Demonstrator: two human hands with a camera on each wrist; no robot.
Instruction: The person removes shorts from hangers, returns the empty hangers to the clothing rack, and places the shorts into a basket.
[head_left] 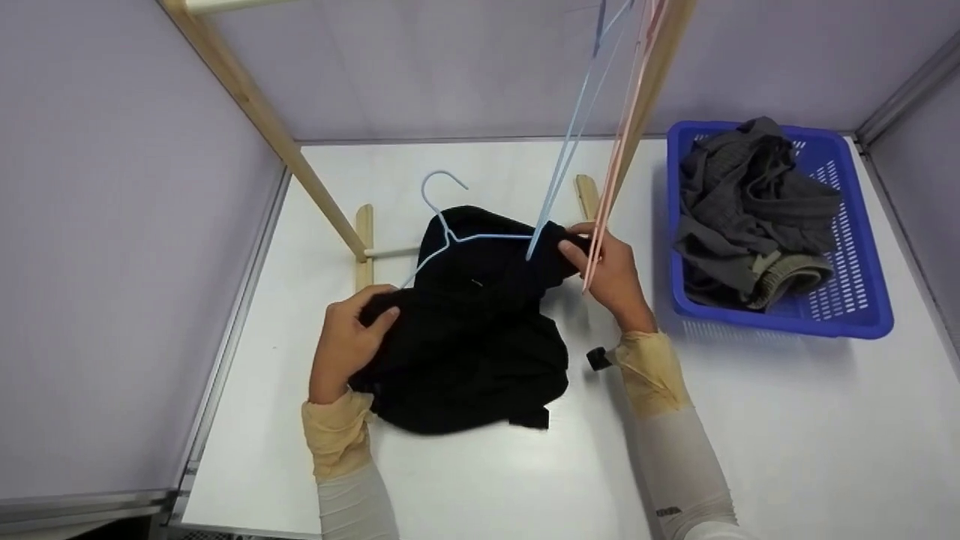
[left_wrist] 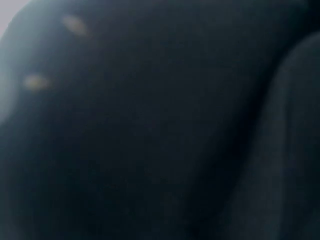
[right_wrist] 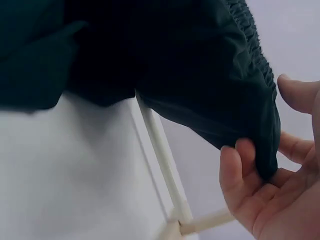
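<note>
A black garment [head_left: 472, 352] with a gathered elastic edge [right_wrist: 252, 45] hangs over the white table, its lower part bunched. A light blue hanger [head_left: 450, 234] lies across its upper part, hook upward; the ends of its arms are hidden by cloth. My left hand [head_left: 351, 337] grips the garment's left edge near the hanger's left arm. At the upper right corner, my right hand [head_left: 611, 274] holds the cloth, fingers curled round its end in the right wrist view. Blurred dark fabric [left_wrist: 150, 110] fills nearly all of the left wrist view.
A wooden rack [head_left: 277, 142] stands over the table, its feet behind the garment. Blue hangers [head_left: 570, 135] and pink hangers [head_left: 619, 150] hang at its right side, in front of my right hand. A blue basket [head_left: 862, 322] of dark grey clothes [head_left: 750, 210] sits at right.
</note>
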